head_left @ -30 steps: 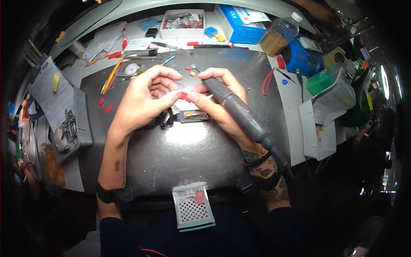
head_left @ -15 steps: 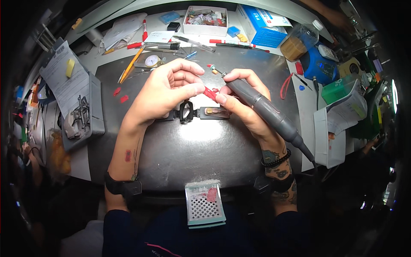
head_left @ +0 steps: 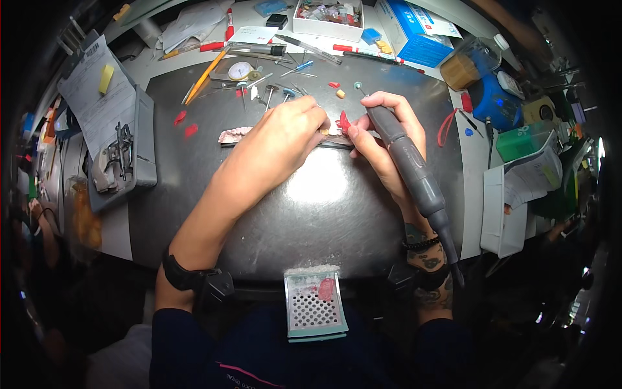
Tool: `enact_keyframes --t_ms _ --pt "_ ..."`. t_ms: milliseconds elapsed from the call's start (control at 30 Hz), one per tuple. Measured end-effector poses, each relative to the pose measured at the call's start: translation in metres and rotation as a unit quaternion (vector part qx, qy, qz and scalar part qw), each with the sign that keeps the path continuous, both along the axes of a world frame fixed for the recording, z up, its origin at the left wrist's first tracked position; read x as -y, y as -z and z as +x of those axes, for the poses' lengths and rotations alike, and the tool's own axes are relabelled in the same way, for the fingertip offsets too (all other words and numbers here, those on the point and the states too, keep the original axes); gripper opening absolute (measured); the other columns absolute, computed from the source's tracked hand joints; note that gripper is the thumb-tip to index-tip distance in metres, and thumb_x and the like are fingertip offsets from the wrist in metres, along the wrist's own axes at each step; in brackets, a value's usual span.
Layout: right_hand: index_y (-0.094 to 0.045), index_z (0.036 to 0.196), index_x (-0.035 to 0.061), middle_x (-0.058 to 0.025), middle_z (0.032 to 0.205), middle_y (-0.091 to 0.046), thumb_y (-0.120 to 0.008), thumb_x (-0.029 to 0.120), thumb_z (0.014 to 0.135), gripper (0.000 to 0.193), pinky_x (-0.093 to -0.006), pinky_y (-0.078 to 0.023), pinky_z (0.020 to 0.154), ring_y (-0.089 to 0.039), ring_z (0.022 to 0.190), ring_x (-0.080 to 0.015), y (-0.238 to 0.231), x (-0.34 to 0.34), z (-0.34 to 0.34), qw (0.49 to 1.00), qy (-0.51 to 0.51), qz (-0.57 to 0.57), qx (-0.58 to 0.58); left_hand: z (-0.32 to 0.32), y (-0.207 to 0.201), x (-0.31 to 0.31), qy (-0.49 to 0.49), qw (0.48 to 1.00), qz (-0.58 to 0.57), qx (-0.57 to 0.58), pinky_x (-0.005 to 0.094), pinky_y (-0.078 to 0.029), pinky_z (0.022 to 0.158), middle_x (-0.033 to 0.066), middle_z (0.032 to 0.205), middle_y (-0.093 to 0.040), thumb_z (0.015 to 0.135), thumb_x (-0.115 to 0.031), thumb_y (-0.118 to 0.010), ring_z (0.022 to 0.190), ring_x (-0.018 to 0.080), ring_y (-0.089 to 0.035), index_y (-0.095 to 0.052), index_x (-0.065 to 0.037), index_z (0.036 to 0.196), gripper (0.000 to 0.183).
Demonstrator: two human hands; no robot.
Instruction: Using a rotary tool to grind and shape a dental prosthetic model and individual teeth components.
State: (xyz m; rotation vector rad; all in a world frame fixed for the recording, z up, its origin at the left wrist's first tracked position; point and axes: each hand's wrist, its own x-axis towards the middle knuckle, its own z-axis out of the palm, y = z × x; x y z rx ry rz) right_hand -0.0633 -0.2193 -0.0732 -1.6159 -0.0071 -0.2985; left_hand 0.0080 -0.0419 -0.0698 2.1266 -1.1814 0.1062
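My right hand (head_left: 391,123) holds a dark grey rotary handpiece (head_left: 414,170), its thin shank and small greenish tip (head_left: 357,85) pointing away from me. A small crumpled red piece (head_left: 343,121) shows at the thumb and fingertips of that hand. My left hand (head_left: 285,133) lies back-up across a dental model (head_left: 233,135) with a pinkish row of teeth on a dark base. Its fingers curl down on the model's right part, their tips mostly hidden. The model's middle is covered by the hand.
Loose burs (head_left: 271,96), a round dial gauge (head_left: 240,70) and red scraps (head_left: 181,117) lie beyond and left. A grey bin (head_left: 146,146) stands left, a white tray (head_left: 494,220) right. A perforated plate (head_left: 316,310) juts from the near edge.
My left hand has turned palm-down over the dental model, which now shows teeth and lies differently. The red piece between both hands is now at my right hand. The view has shifted slightly.
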Motion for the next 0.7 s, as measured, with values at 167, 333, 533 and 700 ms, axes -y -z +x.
enact_keyframes --t_ms 167,333,533,700 --pt "-0.052 0.108 0.0046 -0.0023 0.075 -0.061 -0.065 -0.002 0.081 0.030 -0.0201 -0.047 0.058 -0.059 0.064 -0.0059 0.0045 -0.0069 -0.0002 0.999 -0.003 -0.030 0.022 -0.0019 0.0031 -0.0007 -0.012 0.999 -0.020 -0.030 0.0366 -0.050 0.068 0.0152 0.082 -0.061 0.076 -0.001 -0.067 0.075 0.0306 -0.062 -0.062 0.003 0.088 0.014" --pt "-0.054 0.107 0.0054 -0.0032 0.077 -0.063 -0.066 -0.001 0.079 0.030 -0.0221 -0.048 0.064 -0.061 0.070 -0.0078 0.0083 -0.0068 -0.0007 0.997 -0.007 -0.068 0.025 -0.0022 0.0076 0.0019 -0.018 0.999 -0.025 0.032 0.0342 -0.052 0.065 0.0149 0.082 -0.062 0.078 -0.001 -0.067 0.071 0.0269 -0.065 -0.062 0.003 0.087 0.011" --pt "-0.056 0.105 0.0064 -0.0040 0.079 -0.064 -0.067 0.001 0.078 0.030 -0.0251 -0.049 0.071 -0.062 0.075 -0.0098 0.0110 -0.0080 -0.0005 0.993 0.005 -0.112 0.041 -0.0013 0.0054 0.0008 -0.029 0.996 -0.063 -0.061 0.0317 -0.053 0.065 0.0134 0.081 -0.064 0.078 -0.001 -0.068 0.069 0.0228 -0.066 -0.064 0.004 0.087 0.012" --pt "-0.056 0.105 0.0062 -0.0042 0.080 -0.064 -0.067 0.000 0.079 0.029 -0.0253 -0.049 0.072 -0.062 0.076 -0.0102 0.0113 -0.0085 -0.0009 0.991 0.012 -0.123 0.043 -0.0006 0.0047 0.0024 -0.025 0.997 -0.045 -0.058 0.0290 -0.055 0.067 0.0126 0.083 -0.065 0.078 -0.002 -0.068 0.072 0.0208 -0.068 -0.065 0.004 0.088 0.012"
